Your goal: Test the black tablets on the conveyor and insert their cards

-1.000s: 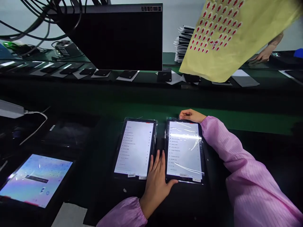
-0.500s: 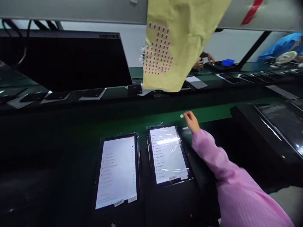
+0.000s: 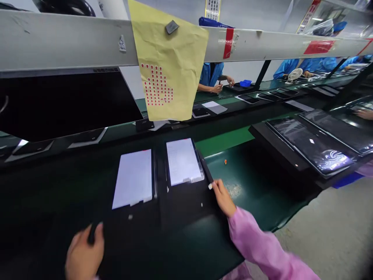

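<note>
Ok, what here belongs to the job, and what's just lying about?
Likely job:
Left white-lit rectangular tablet
Right white-lit rectangular tablet
Flat black mat
Small white piece at the right hand

Probably incidental:
Yellow paper sheet
Glossy black rectangular panels
Small orange scrap

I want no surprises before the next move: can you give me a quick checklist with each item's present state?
1. Left black-framed rectangular tablet and right black-framed rectangular tablet lying apart, screens lit: ok.
2. Screen text readable: not ok, too blurred and bright.
3. Right hand accounted for: ok, at the edge of the black rectangular mat, a small white piece at its fingertips.
4. Left hand holding anything: cannot tell, motion blur.
5. Glossy green work surface free of loose bits: not ok, a tiny orange piece lies beyond the right hand.
</note>
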`<action>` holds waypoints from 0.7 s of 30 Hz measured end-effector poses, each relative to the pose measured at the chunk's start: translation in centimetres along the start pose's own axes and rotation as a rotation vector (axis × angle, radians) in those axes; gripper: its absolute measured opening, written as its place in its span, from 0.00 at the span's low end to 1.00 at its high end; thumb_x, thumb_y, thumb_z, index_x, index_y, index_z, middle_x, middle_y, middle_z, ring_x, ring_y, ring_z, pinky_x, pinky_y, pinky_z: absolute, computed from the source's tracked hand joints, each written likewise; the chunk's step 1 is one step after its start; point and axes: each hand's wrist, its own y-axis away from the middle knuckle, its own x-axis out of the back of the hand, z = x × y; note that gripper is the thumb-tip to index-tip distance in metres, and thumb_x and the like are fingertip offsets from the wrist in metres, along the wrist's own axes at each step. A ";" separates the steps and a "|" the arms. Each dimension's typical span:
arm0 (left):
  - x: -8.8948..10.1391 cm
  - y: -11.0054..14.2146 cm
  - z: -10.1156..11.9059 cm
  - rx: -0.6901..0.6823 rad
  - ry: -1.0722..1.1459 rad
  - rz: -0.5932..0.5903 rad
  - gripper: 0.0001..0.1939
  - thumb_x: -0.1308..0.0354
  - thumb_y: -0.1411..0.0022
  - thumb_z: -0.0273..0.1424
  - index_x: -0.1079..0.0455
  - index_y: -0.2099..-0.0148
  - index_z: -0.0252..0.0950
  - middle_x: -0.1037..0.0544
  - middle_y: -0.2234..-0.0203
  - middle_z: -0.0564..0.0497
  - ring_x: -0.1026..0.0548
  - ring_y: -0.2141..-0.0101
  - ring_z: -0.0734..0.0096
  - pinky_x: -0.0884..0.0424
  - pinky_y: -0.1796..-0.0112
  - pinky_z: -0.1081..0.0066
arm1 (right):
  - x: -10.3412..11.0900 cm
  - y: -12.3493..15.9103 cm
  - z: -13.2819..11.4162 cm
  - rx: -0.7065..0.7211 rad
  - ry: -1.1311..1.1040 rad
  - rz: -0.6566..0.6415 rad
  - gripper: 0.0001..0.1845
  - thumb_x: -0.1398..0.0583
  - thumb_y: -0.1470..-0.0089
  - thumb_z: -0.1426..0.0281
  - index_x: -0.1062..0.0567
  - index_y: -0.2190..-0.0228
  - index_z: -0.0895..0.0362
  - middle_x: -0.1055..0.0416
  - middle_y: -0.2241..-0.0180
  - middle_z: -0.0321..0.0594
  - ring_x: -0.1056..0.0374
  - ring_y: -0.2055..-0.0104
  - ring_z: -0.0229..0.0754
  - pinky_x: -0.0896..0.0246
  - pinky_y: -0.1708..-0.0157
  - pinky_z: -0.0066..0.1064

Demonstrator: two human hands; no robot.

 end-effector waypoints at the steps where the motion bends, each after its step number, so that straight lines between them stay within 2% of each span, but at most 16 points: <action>1: -0.8 -1.7 1.3 0.046 0.008 0.003 0.30 0.65 0.37 0.51 0.39 0.38 0.51 0.25 0.51 0.50 0.29 0.47 0.42 0.30 0.51 0.39 | 0.3 -3.0 -1.0 0.005 0.010 -0.001 0.15 0.49 0.37 0.55 0.27 0.63 0.47 0.27 0.57 0.39 0.31 0.53 0.45 0.35 0.49 0.40; 3: -2.7 -5.2 4.3 0.057 0.016 0.003 0.25 0.60 0.34 0.41 0.32 0.44 0.36 0.26 0.52 0.44 0.29 0.46 0.49 0.31 0.46 0.51 | 1.3 -8.5 -2.6 0.017 0.029 0.008 0.14 0.45 0.37 0.58 0.26 0.55 0.51 0.30 0.49 0.42 0.32 0.51 0.42 0.34 0.50 0.39; 4: -3.6 -6.7 5.9 0.044 0.020 -0.009 0.22 0.56 0.33 0.38 0.31 0.46 0.33 0.26 0.52 0.43 0.29 0.47 0.53 0.31 0.46 0.54 | 1.9 -10.9 -3.3 0.026 0.037 0.013 0.16 0.44 0.37 0.60 0.28 0.52 0.53 0.31 0.48 0.43 0.32 0.50 0.43 0.33 0.51 0.40; 6: -5.3 -9.0 9.2 0.022 0.030 -0.018 0.17 0.49 0.32 0.37 0.31 0.48 0.31 0.26 0.52 0.43 0.28 0.49 0.59 0.31 0.47 0.55 | 3.4 -14.8 -4.6 0.044 0.053 0.023 0.16 0.43 0.38 0.61 0.28 0.50 0.53 0.32 0.47 0.44 0.32 0.50 0.43 0.32 0.51 0.41; 8: -6.9 -10.1 12.4 0.016 0.047 -0.011 0.16 0.45 0.33 0.37 0.31 0.48 0.32 0.27 0.51 0.44 0.27 0.51 0.61 0.29 0.50 0.55 | 5.2 -17.7 -5.9 0.075 0.063 0.019 0.16 0.44 0.37 0.61 0.28 0.51 0.53 0.32 0.47 0.44 0.32 0.50 0.43 0.32 0.51 0.41; 12: -10.0 -10.7 18.5 0.043 0.101 0.024 0.17 0.43 0.33 0.37 0.32 0.46 0.33 0.27 0.50 0.44 0.26 0.52 0.62 0.27 0.52 0.56 | 8.7 -21.1 -8.9 0.189 0.068 -0.046 0.17 0.42 0.38 0.61 0.29 0.50 0.54 0.32 0.47 0.44 0.32 0.50 0.44 0.32 0.51 0.42; 15: -11.5 -10.8 21.7 0.091 0.126 0.041 0.18 0.43 0.33 0.37 0.33 0.45 0.33 0.28 0.50 0.43 0.26 0.52 0.61 0.26 0.53 0.56 | 9.8 -22.1 -11.2 0.286 0.060 -0.065 0.16 0.42 0.38 0.62 0.29 0.50 0.53 0.32 0.47 0.44 0.32 0.50 0.43 0.32 0.51 0.41; 17: -12.0 -10.7 22.9 0.112 0.132 0.042 0.19 0.43 0.33 0.37 0.33 0.45 0.33 0.28 0.49 0.43 0.27 0.52 0.61 0.26 0.53 0.56 | 9.3 -21.6 -12.1 0.341 0.049 -0.038 0.17 0.43 0.38 0.61 0.29 0.50 0.55 0.32 0.47 0.45 0.32 0.50 0.43 0.32 0.51 0.42; 19: -12.3 -10.2 23.7 0.100 0.138 0.033 0.19 0.43 0.33 0.37 0.34 0.44 0.33 0.28 0.48 0.43 0.27 0.51 0.61 0.26 0.52 0.55 | 7.9 -19.6 -12.2 0.388 0.038 0.014 0.19 0.42 0.38 0.61 0.29 0.49 0.55 0.33 0.46 0.45 0.32 0.49 0.44 0.33 0.50 0.44; 21: -12.6 -9.5 24.7 0.062 0.153 0.010 0.19 0.43 0.34 0.37 0.34 0.44 0.33 0.29 0.48 0.43 0.27 0.50 0.60 0.27 0.51 0.54 | 6.0 -15.7 -11.4 0.443 0.035 0.068 0.18 0.43 0.38 0.61 0.30 0.49 0.55 0.34 0.44 0.46 0.35 0.45 0.47 0.37 0.45 0.48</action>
